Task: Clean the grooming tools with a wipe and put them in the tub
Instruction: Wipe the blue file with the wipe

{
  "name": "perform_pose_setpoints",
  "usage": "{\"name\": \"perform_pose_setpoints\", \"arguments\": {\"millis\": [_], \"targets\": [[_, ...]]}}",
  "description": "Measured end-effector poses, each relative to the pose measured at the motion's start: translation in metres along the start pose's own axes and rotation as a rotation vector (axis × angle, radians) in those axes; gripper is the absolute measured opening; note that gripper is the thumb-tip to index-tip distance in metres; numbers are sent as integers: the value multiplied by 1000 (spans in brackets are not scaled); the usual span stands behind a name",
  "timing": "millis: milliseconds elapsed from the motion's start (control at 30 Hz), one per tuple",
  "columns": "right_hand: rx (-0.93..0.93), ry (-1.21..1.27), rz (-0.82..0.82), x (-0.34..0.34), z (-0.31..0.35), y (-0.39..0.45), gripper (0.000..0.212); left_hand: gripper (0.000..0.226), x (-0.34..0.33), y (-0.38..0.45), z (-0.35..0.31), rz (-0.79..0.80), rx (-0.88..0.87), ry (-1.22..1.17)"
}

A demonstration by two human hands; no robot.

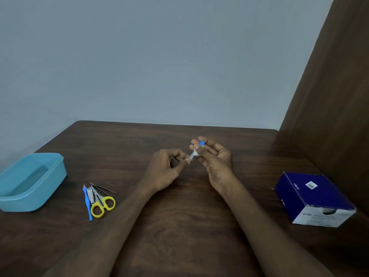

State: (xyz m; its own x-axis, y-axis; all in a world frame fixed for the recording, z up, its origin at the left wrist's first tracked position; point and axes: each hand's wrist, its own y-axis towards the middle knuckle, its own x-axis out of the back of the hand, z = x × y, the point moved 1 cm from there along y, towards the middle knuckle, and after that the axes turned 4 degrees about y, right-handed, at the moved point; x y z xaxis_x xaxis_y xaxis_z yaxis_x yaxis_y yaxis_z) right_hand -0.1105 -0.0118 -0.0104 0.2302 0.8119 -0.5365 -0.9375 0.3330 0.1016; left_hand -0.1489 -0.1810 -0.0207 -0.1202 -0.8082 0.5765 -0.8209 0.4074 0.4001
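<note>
Head view: both forearms reach toward 12 o'clock over the table (pixel 179 226), hands raised mid-table. Right hand (pixel 216 158), palm up, pinches a blue-handled tool (pixel 201 143) inside a white wipe (pixel 195 153); left hand (pixel 166 166) pinches its metal tip. Tub (pixel 50 176) sits at 9 o'clock, with 4 tools including scissors (pixel 101 205) beside it.

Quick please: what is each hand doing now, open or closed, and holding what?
Left hand: closed, pinching the metal end of the blue-tipped tool.
Right hand: closed on the white wipe around that tool.
</note>
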Motion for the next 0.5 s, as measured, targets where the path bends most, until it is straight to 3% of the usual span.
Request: {"name": "perform_pose_setpoints", "arguments": {"millis": [267, 500], "targets": [[52, -133, -123, 1, -3, 0, 19, 14, -2, -1, 2, -38, -18, 48], [49, -159, -198, 3, -4, 0, 21, 24, -1, -7, -5, -226, -162, 489]]}}
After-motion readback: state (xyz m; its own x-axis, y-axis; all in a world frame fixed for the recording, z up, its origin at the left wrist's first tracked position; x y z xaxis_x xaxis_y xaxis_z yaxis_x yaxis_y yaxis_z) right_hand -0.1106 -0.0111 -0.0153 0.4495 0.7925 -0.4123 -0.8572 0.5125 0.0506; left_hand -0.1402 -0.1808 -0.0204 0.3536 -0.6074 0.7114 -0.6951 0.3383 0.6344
